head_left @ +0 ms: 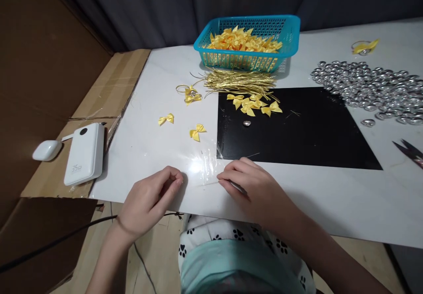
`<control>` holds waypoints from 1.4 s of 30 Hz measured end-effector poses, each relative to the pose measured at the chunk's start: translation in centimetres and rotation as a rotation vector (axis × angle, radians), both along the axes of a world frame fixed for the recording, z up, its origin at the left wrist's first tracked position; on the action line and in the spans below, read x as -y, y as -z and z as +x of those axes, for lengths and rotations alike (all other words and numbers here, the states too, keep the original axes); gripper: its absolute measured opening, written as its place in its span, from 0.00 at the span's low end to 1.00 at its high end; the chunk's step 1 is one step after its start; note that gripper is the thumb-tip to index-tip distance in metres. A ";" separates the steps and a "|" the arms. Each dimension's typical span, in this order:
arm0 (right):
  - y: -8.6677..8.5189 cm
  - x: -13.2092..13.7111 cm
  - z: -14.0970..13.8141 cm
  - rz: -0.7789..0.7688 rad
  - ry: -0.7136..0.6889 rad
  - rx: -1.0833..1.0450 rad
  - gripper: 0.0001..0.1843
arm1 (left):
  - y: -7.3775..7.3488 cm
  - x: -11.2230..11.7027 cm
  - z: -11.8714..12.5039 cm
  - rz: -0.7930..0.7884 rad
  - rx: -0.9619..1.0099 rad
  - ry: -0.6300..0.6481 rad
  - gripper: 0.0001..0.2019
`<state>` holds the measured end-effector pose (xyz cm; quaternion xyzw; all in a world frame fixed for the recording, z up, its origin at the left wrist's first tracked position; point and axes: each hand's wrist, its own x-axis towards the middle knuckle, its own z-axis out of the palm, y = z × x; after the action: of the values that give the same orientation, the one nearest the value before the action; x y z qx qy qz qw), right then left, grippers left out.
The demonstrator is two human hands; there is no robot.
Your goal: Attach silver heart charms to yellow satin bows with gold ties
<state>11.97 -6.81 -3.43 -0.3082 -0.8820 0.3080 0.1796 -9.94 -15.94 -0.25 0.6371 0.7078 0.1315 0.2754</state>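
Near the table's front edge, my left hand (152,197) is closed with thumb and forefinger pinched together; whatever they hold, if anything, is too small to make out. My right hand (251,188) is also closed in a pinch, to the right of it. A narrow greyish thing (238,187) shows between its thumb and fingers, and I cannot tell its kind. A faint thin line runs on the table from the right fingertips toward the left. Beyond the hands lie two loose yellow ribbon bows (197,132) and a bow with a silver bead and gold cord (192,95).
A black mat (307,131) carries several yellow bows (247,106) and one silver heart bead (246,123). Behind are gold cords (239,81) and a blue basket (247,56) of bows. Silver beads (376,85) and scissors (410,151) lie right; a white power bank (84,155) left.
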 end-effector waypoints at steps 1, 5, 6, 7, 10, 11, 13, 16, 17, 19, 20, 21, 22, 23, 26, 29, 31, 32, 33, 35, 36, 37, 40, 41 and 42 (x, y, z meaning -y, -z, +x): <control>0.1 0.0 0.1 0.000 -0.002 0.002 0.12 | 0.0 0.0 0.0 -0.011 0.004 0.012 0.12; 0.2 -0.1 0.3 -0.002 -0.015 0.009 0.11 | 0.0 -0.1 -0.1 -0.047 0.040 0.035 0.11; 0.2 -0.1 0.3 -0.005 -0.019 0.010 0.11 | 0.1 0.0 -0.1 -0.041 0.040 0.032 0.11; 0.1 -0.1 0.3 -0.007 -0.018 0.012 0.11 | 0.1 0.0 -0.1 -0.031 0.040 0.028 0.11; 0.0 -0.1 0.2 -0.014 -0.024 0.013 0.11 | 0.1 -0.3 0.4 0.008 0.053 0.023 0.10; -0.1 -0.1 0.2 -0.016 -0.025 0.009 0.11 | 0.1 -0.5 0.8 0.020 0.056 0.031 0.10; -0.1 -0.1 0.2 -0.018 -0.025 0.001 0.11 | 0.1 -1.0 1.9 0.038 0.049 0.078 0.10; -0.1 -0.1 0.2 -0.008 -0.021 0.002 0.11 | 0.3 -2.2 3.7 0.046 0.046 0.196 0.11; -0.1 -0.1 0.2 -0.002 -0.024 0.007 0.11 | 0.4 -2.5 4.1 0.055 0.035 0.215 0.11; -0.1 -0.1 0.4 0.003 -0.031 0.010 0.12 | 0.6 -3.1 4.7 0.080 0.010 0.215 0.11; -0.1 -0.2 0.5 -0.003 -0.034 0.008 0.12 | 0.7 -3.2 4.9 0.093 0.001 0.204 0.11; -0.1 -0.2 0.5 -0.015 -0.035 0.003 0.12 | 0.8 -3.4 4.9 0.101 -0.001 0.193 0.10; -0.2 -0.2 0.6 -0.031 -0.034 -0.002 0.12 | 0.8 -3.4 4.9 0.104 0.002 0.187 0.10; -0.2 -0.3 0.6 -0.049 -0.031 -0.007 0.12 | 0.7 -3.5 4.8 0.105 0.008 0.187 0.09; -0.4 -0.4 0.7 -0.083 -0.031 -0.005 0.11 | 0.5 -3.5 4.6 0.098 0.032 0.215 0.10; -0.6 -0.5 0.8 -0.111 -0.039 -0.006 0.06 | 0.5 -3.5 4.5 0.102 0.039 0.236 0.09; -0.6 -0.5 0.9 -0.130 -0.044 -0.022 0.06 | 0.5 -3.5 4.5 0.110 0.038 0.245 0.09; -0.6 -0.5 1.0 -0.134 -0.047 -0.028 0.05 | 0.5 -3.4 4.5 0.112 0.037 0.250 0.09; -0.7 -0.5 1.1 -0.135 -0.049 -0.031 0.06 | 0.5 -3.4 4.5 0.114 0.034 0.252 0.09; -0.7 -0.7 1.2 -0.137 -0.054 -0.027 0.08 | 0.5 -3.4 4.5 0.120 0.027 0.254 0.10; -0.7 -0.8 1.2 -0.138 -0.058 -0.025 0.09 | 0.5 -3.4 4.5 0.121 0.022 0.255 0.10; -0.7 -0.8 1.1 -0.139 -0.061 -0.024 0.09 | 0.5 -3.4 4.5 0.121 0.019 0.257 0.10; -0.8 -1.0 1.1 -0.142 -0.063 -0.039 0.10 | 0.3 -3.3 4.2 0.118 0.024 0.258 0.10; -0.9 -1.0 1.1 -0.141 -0.062 -0.045 0.10 | 0.2 -3.3 4.1 0.115 0.030 0.255 0.10; -0.9 -1.0 1.1 -0.140 -0.059 -0.050 0.10 | 0.2 -3.2 4.1 0.111 0.037 0.251 0.10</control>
<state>13.08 -5.85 -2.55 -0.2861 -0.8622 0.3818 0.1705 -5.88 -12.71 -0.40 0.7324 0.6090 0.1464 0.2670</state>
